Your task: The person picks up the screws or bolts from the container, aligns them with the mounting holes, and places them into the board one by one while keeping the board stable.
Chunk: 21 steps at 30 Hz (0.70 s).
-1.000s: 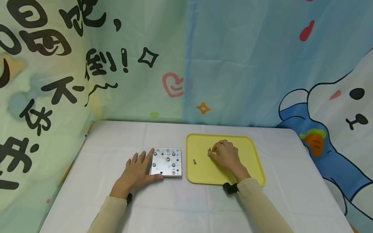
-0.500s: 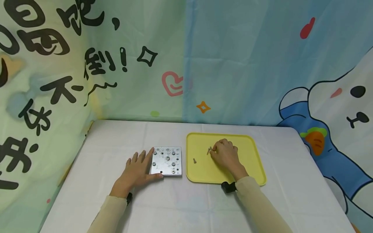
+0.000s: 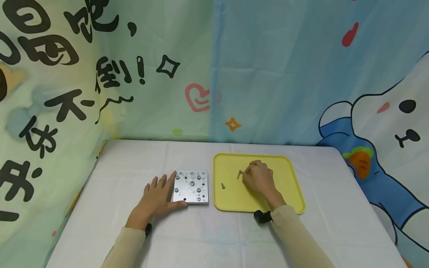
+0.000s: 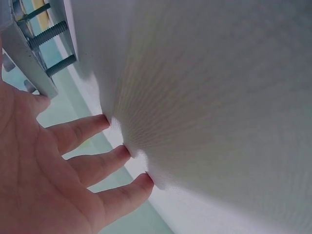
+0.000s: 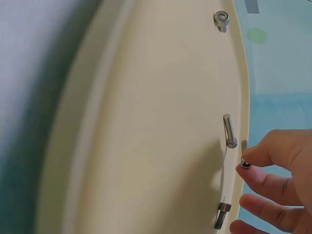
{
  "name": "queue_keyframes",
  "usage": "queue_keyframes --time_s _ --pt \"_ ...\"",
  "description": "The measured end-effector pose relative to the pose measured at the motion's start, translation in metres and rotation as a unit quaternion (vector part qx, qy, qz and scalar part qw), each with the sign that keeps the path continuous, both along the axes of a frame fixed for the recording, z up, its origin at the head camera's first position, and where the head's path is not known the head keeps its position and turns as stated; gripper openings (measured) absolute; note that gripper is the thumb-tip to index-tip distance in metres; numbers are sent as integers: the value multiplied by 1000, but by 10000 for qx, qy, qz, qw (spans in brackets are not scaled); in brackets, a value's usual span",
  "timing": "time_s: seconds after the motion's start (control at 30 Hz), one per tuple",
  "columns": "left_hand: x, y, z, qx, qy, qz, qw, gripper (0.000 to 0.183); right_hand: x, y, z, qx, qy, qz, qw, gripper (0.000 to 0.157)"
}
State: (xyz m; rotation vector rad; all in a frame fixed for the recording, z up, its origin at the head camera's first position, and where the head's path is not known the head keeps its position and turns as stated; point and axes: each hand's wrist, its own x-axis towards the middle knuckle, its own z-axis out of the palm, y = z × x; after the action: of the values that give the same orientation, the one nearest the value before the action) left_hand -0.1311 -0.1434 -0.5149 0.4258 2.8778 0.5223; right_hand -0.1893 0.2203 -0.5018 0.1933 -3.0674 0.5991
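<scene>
A silvery metal plate [image 3: 191,186] with several bolt heads and holes lies left of the tray. My left hand [image 3: 155,199] touches its left side with spread, fairly straight fingers, thumb by the near edge. In the left wrist view, threaded bolt shanks [image 4: 48,35] stick out beneath the plate, and three fingertips rest on the cloth. Over the yellow tray [image 3: 231,203], my right hand [image 3: 260,180] pinches a small socket-head bolt [image 5: 245,164] between thumb and forefinger. Loose bolts lie in the tray: one bolt [image 3: 223,185] at left, another [image 3: 239,174] near the fingertips, a third [image 5: 223,215] under the hand.
A white cloth [image 3: 214,238] covers the table. Printed fabric [image 3: 268,74] hangs right behind its far edge and along the left side. The tray has a low raised rim. A black wrist strap device [image 3: 262,216] sits at my right cuff.
My right hand's fingertips have shifted slightly right with the pinched bolt, away from the neighbouring bolt, which now lies more tilted. The left hand and plate stay put.
</scene>
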Motion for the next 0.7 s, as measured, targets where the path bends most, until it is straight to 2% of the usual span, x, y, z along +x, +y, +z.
queue_keyframes --time_s 0.43,0.7 --pt "2 -2 -1 52 16 0 10000 113 4 -18 5 -387 357 436 9977 14" --pt "0 -2 -2 13 61 -13 10000 114 10 -35 11 -218 835 888 9923 10"
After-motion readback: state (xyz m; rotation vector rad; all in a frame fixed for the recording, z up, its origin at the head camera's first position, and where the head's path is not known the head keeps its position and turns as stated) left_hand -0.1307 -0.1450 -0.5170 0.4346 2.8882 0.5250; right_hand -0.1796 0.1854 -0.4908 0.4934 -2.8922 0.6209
